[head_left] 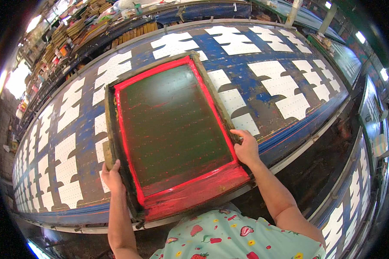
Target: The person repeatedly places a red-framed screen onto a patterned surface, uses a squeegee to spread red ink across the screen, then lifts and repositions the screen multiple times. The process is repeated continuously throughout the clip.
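A screen printing frame (173, 125), with dark green mesh bordered in red, is tilted over the near part of the long printing table (263, 101). My left hand (113, 177) is closed on the frame's left side, low down. On the opposite side, my right hand (247, 148) grips the frame's edge near the lower right corner, thumb and forefinger pressed to it. Red ink is smeared along the frame's near end. White cut fabric pieces (281, 86) with small dots lie in rows on the table; the frame hides some of them. Whether the frame touches the table I cannot tell.
Beyond the table, a cluttered bench holds stacked wooden frames (90, 13). Another table with white pieces (335, 228) stands to the right, across a dark gap. A metal rail (307, 149) runs along the near edge of my table.
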{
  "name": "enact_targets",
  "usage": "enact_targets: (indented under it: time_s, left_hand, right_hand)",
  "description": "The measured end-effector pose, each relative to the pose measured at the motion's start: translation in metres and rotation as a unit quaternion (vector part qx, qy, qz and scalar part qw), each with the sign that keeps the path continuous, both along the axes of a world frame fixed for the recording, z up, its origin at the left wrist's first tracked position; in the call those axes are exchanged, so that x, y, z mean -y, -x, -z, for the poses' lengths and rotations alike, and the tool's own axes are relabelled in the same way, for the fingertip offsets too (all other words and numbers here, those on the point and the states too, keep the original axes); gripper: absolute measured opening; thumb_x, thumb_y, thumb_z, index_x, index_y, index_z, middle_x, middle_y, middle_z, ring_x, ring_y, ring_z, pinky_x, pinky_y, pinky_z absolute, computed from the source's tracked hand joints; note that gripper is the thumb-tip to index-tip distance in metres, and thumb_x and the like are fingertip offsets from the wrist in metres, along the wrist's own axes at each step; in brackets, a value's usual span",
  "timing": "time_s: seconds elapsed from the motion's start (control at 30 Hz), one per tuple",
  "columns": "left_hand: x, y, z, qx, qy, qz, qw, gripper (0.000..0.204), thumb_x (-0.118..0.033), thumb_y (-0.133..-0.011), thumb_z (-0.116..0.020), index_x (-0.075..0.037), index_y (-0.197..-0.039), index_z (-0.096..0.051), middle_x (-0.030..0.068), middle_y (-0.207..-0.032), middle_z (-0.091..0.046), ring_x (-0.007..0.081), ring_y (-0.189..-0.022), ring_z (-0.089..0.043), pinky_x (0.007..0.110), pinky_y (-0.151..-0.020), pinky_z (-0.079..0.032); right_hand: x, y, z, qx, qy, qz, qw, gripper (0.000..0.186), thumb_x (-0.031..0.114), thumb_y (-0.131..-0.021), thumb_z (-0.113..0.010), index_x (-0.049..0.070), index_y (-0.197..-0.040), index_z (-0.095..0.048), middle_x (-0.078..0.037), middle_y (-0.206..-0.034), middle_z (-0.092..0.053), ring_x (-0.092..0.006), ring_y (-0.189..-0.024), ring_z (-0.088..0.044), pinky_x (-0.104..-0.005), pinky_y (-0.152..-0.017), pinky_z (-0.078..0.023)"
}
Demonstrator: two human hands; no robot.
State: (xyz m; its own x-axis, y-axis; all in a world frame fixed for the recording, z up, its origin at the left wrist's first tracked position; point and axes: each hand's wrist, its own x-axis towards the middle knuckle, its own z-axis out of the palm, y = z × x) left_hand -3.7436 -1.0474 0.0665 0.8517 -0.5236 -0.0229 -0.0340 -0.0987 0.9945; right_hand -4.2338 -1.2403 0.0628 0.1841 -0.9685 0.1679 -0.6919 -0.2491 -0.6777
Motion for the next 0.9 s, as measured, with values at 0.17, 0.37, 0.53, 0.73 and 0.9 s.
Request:
enact_targets:
  time_s: [0.17,0.37,0.53,0.73,0.9]
  left_hand:
    - [0.044,0.102,0.008,-0.024,0.015,0.006,1.000,0.034,0.004,-0.098,-0.080,0.004,-0.131,-0.076,0.0079,-0.116,-0.081,0.0177,-0.101,-0.074,0.034,-0.096,-0.057]
    - [0.079,0.167,0.013,-0.015,0.028,0.017,0.999,0.035,0.003,-0.098,-0.080,0.004,-0.133,-0.076,0.0077,-0.118,-0.080,0.0168,-0.103,-0.073,0.033,-0.098,-0.057]
    - [0.095,0.193,0.016,-0.001,0.036,0.011,0.999,0.038,0.002,-0.097,-0.083,0.003,-0.134,-0.076,0.0066,-0.118,-0.081,0.0169,-0.103,-0.073,0.033,-0.098,-0.057]
    - [0.104,0.206,0.016,-0.001,0.004,0.016,1.000,0.043,0.003,-0.095,-0.083,0.004,-0.136,-0.074,0.0090,-0.122,-0.080,0.0190,-0.106,-0.074,0.035,-0.101,-0.057]
    - [0.107,0.208,0.018,0.033,-0.041,0.010,0.999,0.040,0.001,-0.093,-0.084,0.004,-0.131,-0.077,0.0087,-0.116,-0.081,0.0192,-0.103,-0.075,0.035,-0.099,-0.058]
  right_hand:
    - [0.043,0.093,0.009,0.012,-0.032,0.028,0.999,0.059,-0.004,-0.080,-0.070,0.016,-0.135,-0.080,-0.017,-0.125,-0.075,-0.0407,-0.118,-0.071,-0.0464,-0.103,-0.057]
    - [0.076,0.158,0.012,0.019,-0.034,0.035,0.999,0.059,-0.010,-0.082,-0.068,0.011,-0.136,-0.080,-0.014,-0.126,-0.076,-0.0326,-0.108,-0.072,-0.0402,-0.095,-0.057]
    - [0.089,0.188,0.017,0.035,-0.033,0.035,0.998,0.059,-0.007,-0.082,-0.070,0.014,-0.136,-0.079,-0.015,-0.124,-0.075,-0.0365,-0.114,-0.072,-0.0439,-0.100,-0.058]
    - [0.090,0.202,0.010,0.032,0.026,-0.009,0.999,0.054,0.002,-0.088,-0.078,0.013,-0.141,-0.075,-0.018,-0.132,-0.073,-0.0409,-0.125,-0.069,-0.0493,-0.109,-0.055]
    - [0.031,0.195,-0.024,-0.078,0.142,-0.194,0.968,0.053,0.022,-0.092,-0.087,0.010,-0.142,-0.074,-0.019,-0.142,-0.072,-0.0408,-0.133,-0.067,-0.0521,-0.117,-0.052]
